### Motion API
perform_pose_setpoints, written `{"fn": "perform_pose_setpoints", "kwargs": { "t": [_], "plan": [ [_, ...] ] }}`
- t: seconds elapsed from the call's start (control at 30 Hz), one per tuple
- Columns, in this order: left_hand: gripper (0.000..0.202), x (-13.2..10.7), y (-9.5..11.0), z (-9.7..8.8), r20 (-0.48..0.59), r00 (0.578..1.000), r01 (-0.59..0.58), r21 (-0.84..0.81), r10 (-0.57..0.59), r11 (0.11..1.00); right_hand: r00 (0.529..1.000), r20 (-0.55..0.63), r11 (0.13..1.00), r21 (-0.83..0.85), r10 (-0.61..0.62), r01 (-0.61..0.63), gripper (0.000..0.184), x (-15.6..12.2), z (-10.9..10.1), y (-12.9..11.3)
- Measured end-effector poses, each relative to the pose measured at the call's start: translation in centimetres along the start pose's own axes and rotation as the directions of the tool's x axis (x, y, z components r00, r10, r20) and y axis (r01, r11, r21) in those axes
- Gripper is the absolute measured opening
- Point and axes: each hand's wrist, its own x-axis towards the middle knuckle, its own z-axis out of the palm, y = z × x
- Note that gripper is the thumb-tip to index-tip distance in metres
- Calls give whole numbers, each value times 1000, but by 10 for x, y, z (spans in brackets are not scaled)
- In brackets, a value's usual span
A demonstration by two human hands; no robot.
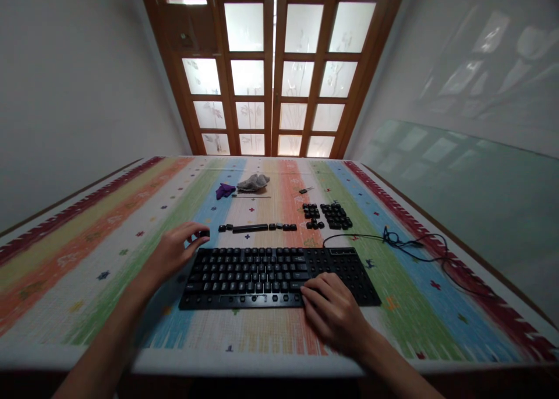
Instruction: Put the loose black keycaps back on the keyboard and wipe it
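A black keyboard (262,274) lies across the striped tablecloth (87,259) near me; its bottom row and right-hand block show empty sockets. My left hand (174,250) hovers at the keyboard's upper left corner, thumb and forefinger pinched on a small dark keycap (203,233). My right hand (334,311) rests on the keyboard's lower right part, fingers curled and pressing on its front edge. A row of loose keycaps with the long space bar (257,228) lies just beyond the keyboard. Several more keycaps (327,215) sit in a cluster farther right.
The keyboard's black cable (414,244) loops over the table to the right. A purple cloth (224,190), a grey cloth (254,182) and a thin stick (253,196) lie at the far middle. A small tool (305,190) lies beyond the keycap cluster. Wooden glazed doors (275,73) stand behind.
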Motion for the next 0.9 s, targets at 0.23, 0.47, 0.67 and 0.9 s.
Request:
{"fn": "perform_pose_setpoints", "kwargs": {
  "t": [0.23, 0.47, 0.67, 0.9],
  "plan": [
    [27, -77, 22, -4, -183, 982, -46, -4, 44, 999, 1000, -1, 1000, -12, -3, 3, 17, 2, -1, -1],
    [28, -126, 26, 17, -255, 967, 11, 87, 12, 996, 1000, 3, 1000, -18, 6, -6, 17, 3, -2, 0],
    [27, -134, 27, 22, -257, 966, -9, 101, 34, 995, 1000, 4, 1000, -22, -1, 1, 15, 3, -2, 0],
    [23, -131, 18, 21, -240, 963, -96, 116, 121, 989, 1000, 1, 999, -41, -11, 11, 16, 8, -5, -1]
  ]
}}
